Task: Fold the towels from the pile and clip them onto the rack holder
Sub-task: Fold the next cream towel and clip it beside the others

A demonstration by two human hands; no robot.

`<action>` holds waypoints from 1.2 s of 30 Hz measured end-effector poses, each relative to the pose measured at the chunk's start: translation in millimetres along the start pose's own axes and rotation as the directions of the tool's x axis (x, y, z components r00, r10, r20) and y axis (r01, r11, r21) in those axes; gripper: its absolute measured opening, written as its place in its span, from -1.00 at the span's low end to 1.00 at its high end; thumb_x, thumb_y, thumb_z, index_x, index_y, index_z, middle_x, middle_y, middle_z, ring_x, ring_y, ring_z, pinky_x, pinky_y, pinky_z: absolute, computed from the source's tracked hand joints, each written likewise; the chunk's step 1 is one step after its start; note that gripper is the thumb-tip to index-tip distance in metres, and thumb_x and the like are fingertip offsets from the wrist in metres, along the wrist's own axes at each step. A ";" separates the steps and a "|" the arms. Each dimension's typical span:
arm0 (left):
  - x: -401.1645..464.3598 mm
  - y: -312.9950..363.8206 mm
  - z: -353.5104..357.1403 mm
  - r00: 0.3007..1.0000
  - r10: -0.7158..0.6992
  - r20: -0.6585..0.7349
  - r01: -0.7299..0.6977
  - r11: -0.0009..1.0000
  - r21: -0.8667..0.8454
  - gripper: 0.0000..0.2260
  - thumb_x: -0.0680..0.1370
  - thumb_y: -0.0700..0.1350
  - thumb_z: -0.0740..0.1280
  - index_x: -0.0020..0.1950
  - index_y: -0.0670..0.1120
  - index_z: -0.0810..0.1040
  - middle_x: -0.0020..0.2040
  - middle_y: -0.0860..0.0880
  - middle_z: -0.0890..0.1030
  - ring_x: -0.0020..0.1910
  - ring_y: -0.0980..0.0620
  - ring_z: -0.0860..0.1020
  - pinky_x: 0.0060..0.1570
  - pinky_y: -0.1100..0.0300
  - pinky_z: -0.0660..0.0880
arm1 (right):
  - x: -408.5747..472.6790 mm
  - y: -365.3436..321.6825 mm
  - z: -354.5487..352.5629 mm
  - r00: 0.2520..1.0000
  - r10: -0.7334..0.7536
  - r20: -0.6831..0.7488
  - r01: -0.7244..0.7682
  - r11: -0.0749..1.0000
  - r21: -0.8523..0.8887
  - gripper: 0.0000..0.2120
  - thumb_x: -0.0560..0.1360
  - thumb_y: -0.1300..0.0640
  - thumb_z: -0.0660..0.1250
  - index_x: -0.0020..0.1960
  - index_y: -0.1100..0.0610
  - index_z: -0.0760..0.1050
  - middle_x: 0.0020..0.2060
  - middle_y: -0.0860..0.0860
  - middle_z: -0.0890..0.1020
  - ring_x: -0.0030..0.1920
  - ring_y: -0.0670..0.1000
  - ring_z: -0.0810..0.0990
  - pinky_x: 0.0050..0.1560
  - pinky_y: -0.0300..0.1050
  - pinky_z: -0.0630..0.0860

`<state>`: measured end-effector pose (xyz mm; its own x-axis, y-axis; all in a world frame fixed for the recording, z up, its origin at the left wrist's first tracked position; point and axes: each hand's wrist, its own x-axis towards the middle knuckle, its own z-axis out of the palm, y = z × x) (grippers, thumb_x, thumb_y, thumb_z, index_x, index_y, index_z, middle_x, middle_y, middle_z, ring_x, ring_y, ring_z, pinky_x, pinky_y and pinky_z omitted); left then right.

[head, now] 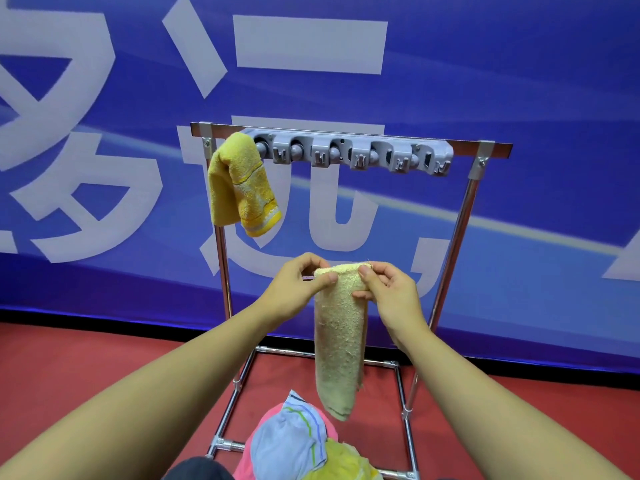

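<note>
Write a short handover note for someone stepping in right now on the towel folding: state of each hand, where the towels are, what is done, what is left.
Left hand and right hand: both pinch the top fold of the pale towel, which hangs folded in front of the rack.
Done: yellow towel hangs from the leftmost slot of the grey clip holder.
Left: clip the pale towel into a free slot, then fold and clip the pile lying at the rack's base.
</note>
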<state>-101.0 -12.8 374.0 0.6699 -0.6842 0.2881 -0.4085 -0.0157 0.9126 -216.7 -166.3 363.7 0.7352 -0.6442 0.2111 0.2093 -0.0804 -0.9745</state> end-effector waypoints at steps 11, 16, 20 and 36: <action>-7.0 22.2 20.9 0.997 -0.064 -0.051 0.044 0.944 -0.328 -0.82 0.50 -0.08 0.52 0.07 -0.09 0.74 -0.03 -0.04 0.77 -0.02 0.10 0.70 0.04 0.16 0.58 | 4.9 -25.9 6.7 0.990 -0.095 0.103 0.096 0.995 -0.006 -0.82 0.59 0.09 0.39 0.08 0.17 0.66 0.01 0.11 0.72 0.02 -0.08 0.66 0.10 -0.21 0.56; -1.7 33.0 22.0 0.998 -0.013 -0.064 -0.007 0.956 -0.294 -0.79 0.51 -0.07 0.52 0.12 -0.09 0.74 -0.03 -0.01 0.76 -0.03 0.13 0.67 0.03 0.20 0.57 | 8.4 -23.6 3.7 0.973 -0.046 0.227 0.008 0.986 0.168 -0.58 0.49 0.07 0.45 0.29 0.21 0.53 0.12 0.12 0.70 0.17 -0.01 0.64 0.30 -0.08 0.51; 1.1 41.4 15.2 0.997 0.002 -0.075 -0.021 0.965 -0.260 -0.82 0.50 -0.08 0.53 0.07 -0.10 0.75 -0.07 -0.05 0.77 -0.09 0.11 0.68 -0.04 0.23 0.60 | 8.0 -28.4 0.1 0.936 0.001 0.353 -0.029 0.997 0.075 -0.44 0.38 0.13 0.56 0.34 0.14 0.51 0.15 0.04 0.71 0.22 -0.03 0.66 0.23 -0.19 0.54; 36.8 113.3 -26.1 0.969 0.106 -0.223 -0.144 0.976 -0.161 -0.85 0.43 -0.04 0.60 -0.10 -0.09 0.76 -0.09 -0.10 0.75 -0.13 0.05 0.66 0.02 0.02 0.61 | -11.5 4.5 27.9 0.958 0.156 0.242 -0.152 0.988 -0.037 -0.64 0.32 0.17 0.64 0.05 0.25 0.66 -0.07 0.10 0.76 -0.01 0.09 0.75 0.08 0.04 0.66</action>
<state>-106.5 -20.7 495.6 0.7440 -0.5021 0.4409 -0.3958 0.2006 0.8962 -206.2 -138.1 359.0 0.8929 -0.4450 0.0682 0.0712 -0.0099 -0.9974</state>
